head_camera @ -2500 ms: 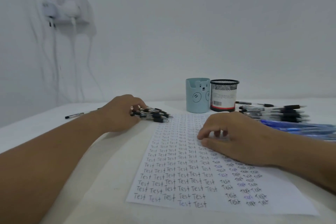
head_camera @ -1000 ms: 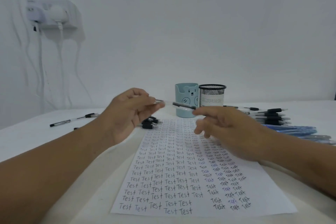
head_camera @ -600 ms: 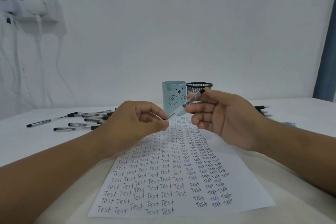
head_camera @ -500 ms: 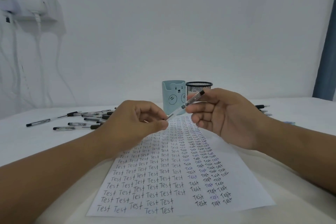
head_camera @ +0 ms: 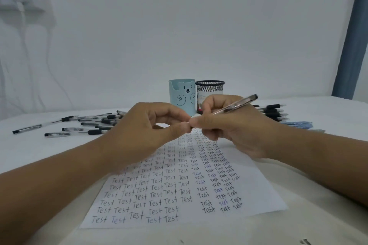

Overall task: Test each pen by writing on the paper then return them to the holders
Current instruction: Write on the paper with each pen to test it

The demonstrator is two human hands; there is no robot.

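1. Paper point(head_camera: 256, 191), bottom centre of frame: white sheet flat on the white table point(head_camera: 328, 230), long axis running away from cam. Filled w/ rows of handwritten "Test", mostly black ink, a few blue.
2. Left hand point(head_camera: 143, 135), centre-left, held above the far part of the paper. Fingers curled, thumb + fingertips pinched together at the pen's low end. What exactly is in the pinch is too small to tell.
3. Right hand point(head_camera: 235, 125), centre-right, just beside the left hand, tips touching or nearly so. Fingers curled round the pen, clamped on it.
4. Pen point(head_camera: 236, 105): clear barrel, dark cap end. Long axis diagonal, high end pointing to upper right of frame, low end pointing down-left toward the left hand's fingertips. It's in the air over the paper, not touching it. Writing tip hidden by fingers.
5. Loose pens point(head_camera: 89, 123), mid left of frame: black-capped, clear bodies, scattered flat on the table, mostly lying left-right.
6. Pen pile point(head_camera: 274, 111), mid right behind the right hand: black ones stacked, lying left-right. Blue pens point(head_camera: 298, 124) just to the right, nearer the frame edge.
7. Blue bear holder point(head_camera: 182, 95), centre, upright beyond the hands, bear face toward cam.
8. Black mesh holder point(head_camera: 209, 89), upright, touching or just beside the bear holder on its right. Insides of both not visible.
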